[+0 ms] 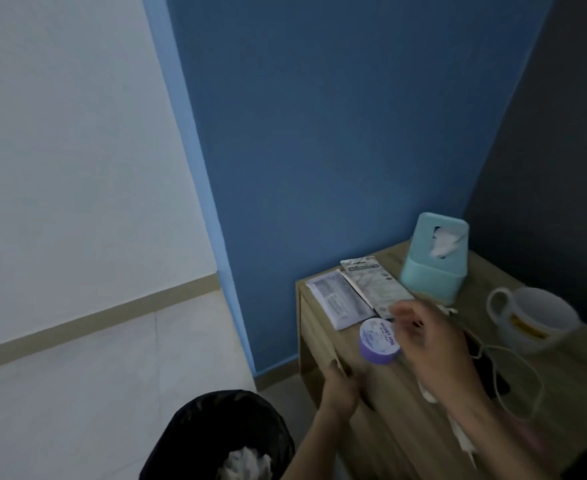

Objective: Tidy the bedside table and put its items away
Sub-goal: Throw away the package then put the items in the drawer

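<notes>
A wooden bedside table stands in the blue corner. My right hand, blurred, holds a small purple jar with a white lid, tilted above the table's near-left edge. My left hand is lower, with its fingers curled over the upper edge of the table's front panel, which looks like a drawer front. Two flat printed packets lie at the table's back left. A teal tissue box stands behind them, and a white mug is at the right.
A white cable loops over a dark flat device beside the mug. Crumpled white tissue lies under my right forearm. A black bin with white paper inside stands on the pale floor left of the table.
</notes>
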The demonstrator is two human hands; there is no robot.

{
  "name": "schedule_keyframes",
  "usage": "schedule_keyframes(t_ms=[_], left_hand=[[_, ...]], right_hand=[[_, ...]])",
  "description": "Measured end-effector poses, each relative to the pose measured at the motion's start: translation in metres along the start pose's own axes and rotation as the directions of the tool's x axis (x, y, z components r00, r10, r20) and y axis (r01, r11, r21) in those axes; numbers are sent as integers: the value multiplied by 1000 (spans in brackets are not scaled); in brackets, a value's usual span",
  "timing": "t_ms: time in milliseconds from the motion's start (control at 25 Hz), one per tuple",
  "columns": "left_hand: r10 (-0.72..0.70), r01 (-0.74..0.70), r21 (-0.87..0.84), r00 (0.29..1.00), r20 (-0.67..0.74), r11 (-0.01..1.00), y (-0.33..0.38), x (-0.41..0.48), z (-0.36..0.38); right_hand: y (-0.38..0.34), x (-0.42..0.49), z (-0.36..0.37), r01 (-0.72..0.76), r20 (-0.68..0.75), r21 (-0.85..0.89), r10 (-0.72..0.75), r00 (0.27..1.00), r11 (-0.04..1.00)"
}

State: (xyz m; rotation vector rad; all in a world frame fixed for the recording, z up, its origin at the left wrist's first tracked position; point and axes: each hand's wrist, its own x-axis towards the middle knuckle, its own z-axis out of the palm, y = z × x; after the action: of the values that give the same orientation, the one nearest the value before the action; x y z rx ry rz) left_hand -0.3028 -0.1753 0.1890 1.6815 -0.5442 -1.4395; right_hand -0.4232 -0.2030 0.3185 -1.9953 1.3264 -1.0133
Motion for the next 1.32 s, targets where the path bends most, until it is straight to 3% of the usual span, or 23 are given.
schedule_keyframes(t_ms=[120, 280, 480, 640, 880, 1040, 1200, 1320], left_hand=[[12, -6, 58, 994, -113, 998, -6, 12, 24], [0, 27, 138, 981, -193, 990, -8, 23, 24], [12, 22, 165, 979, -205, 986, -9, 25, 19], [12, 24, 185, 981, -193, 982, -10, 26, 17], [-21, 35, 189, 997, -76, 981, -1, 15, 15], [-78, 83, -60, 994, 77, 995, 22, -12, 0], [0, -4, -282, 1000, -13, 959, 49, -23, -29], [92, -118, -452, 993, -80, 884, 56, -50, -77]], right_hand=[[26, 41, -11, -64, 11, -240, 69, 998, 969], [43, 90, 9, -91, 197, -507, 218, 956, 857], [64, 117, 40, -186, 288, -625, 445, 848, 758], [75, 124, 45, -233, 373, -584, 511, 774, 778], [67, 119, 34, -239, 263, -554, 440, 859, 797], [48, 100, 24, -199, 223, -486, 341, 913, 851], [1, 65, 32, -46, 328, -387, 184, 927, 921], [-40, 21, 66, 149, 465, -400, 60, 883, 904]])
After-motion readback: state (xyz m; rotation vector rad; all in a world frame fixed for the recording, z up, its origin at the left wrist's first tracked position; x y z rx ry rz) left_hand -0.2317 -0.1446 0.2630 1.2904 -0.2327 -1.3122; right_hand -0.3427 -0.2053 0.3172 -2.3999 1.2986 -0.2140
